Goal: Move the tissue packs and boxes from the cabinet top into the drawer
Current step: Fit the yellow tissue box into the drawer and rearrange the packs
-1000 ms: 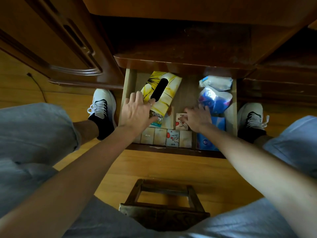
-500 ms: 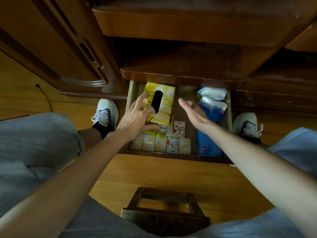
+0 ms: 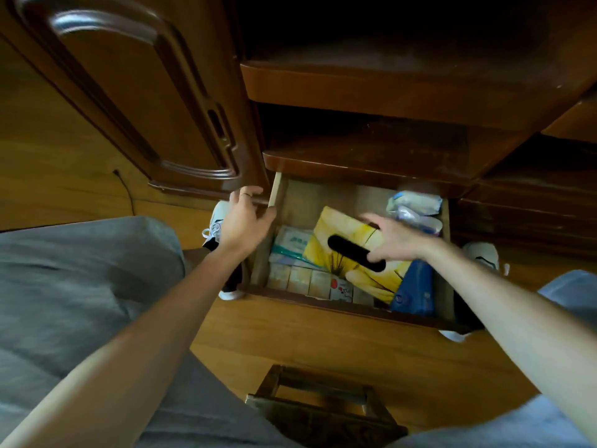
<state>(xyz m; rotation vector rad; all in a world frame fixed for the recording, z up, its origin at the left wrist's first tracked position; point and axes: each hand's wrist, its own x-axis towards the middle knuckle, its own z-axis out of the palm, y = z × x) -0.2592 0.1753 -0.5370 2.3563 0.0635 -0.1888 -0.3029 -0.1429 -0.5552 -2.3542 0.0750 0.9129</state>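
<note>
Drawer holds packs; right hand grips yellow box, left hand fingers loose at drawer's side.

One yellow tissue box, one blue pack, two hands, two white shoes.

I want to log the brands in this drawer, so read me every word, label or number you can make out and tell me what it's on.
None can be read.
Pale green tissue pack: bluish print, too blurred to read.
Blue pack: a round logo, too small to read.
Small pack with red marks: a picture, any letters too small.
Yellow tissue box: flower pattern only, no words seen.
</note>
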